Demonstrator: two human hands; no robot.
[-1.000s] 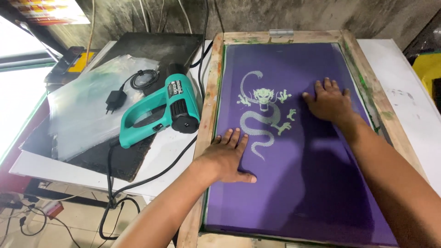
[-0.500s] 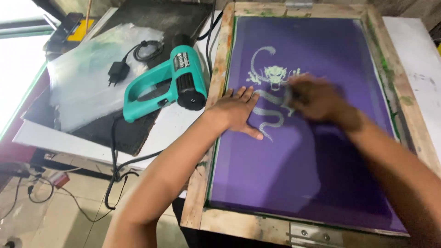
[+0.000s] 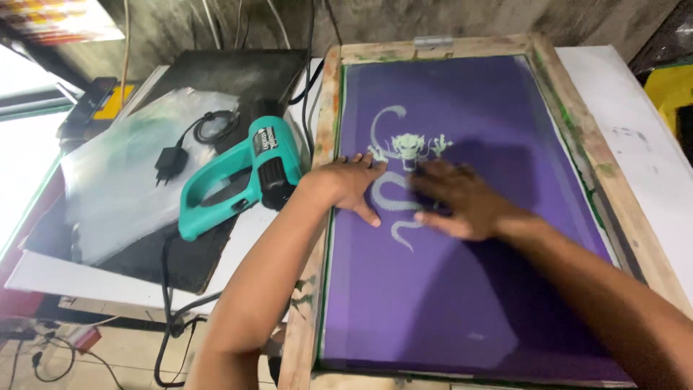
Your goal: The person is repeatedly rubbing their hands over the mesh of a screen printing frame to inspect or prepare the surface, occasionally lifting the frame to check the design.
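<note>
A wooden screen-printing frame [image 3: 328,108] with purple mesh [image 3: 462,289] lies flat on the table. A pale dragon design [image 3: 395,155] shows in the upper middle of the mesh. My left hand [image 3: 354,186] rests flat on the mesh at the frame's left side, fingers spread beside the design. My right hand [image 3: 462,202] lies palm down over the dragon's lower right part, slightly blurred from motion. Neither hand holds anything.
A teal heat gun [image 3: 242,177] lies left of the frame on a dark board [image 3: 180,253], with a black cord. A plastic sheet [image 3: 119,180] and a black plug adapter [image 3: 167,162] sit further left. White table surface [image 3: 635,137] extends right of the frame.
My right hand has slid left from the right part of the mesh onto the dragon design. The left hand has stayed near the frame's left side. The camera view shifted.
</note>
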